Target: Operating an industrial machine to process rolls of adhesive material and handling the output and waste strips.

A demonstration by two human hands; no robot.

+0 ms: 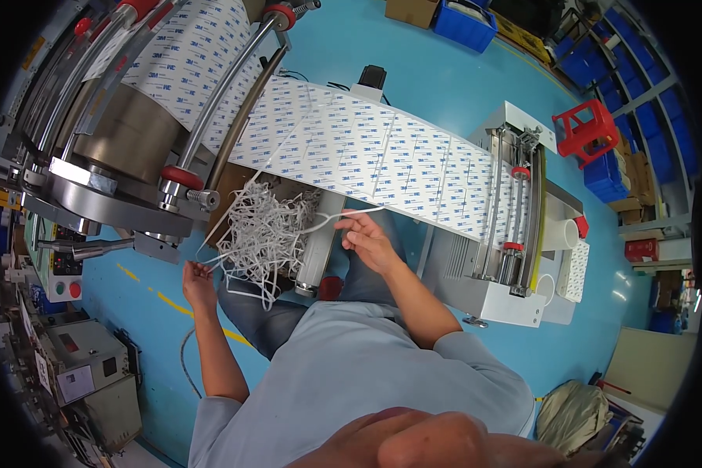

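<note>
A web of white sheet printed in blue (429, 168) runs from the machine on the left to the unit on the right. Below its near edge, a tangled heap of thin white strips (265, 230) hangs in front of my lap. My left hand (200, 282), left of the heap, is closed with its fingertips pinching a thin white strip. Right of the heap, my right hand (369, 243) has its fingers curled at a white strip (331, 218) that stretches from the heap toward the sheet's near edge. One thin strip (285, 144) rises over the sheet from the heap.
Metal rollers with red collars (183, 178) crowd the left. A grey roller (314, 249) stands beside the heap. The feed unit (495, 292) is at the right, near white cups (560, 234). A red stool (585, 132) and blue bins (466, 27) stand farther off.
</note>
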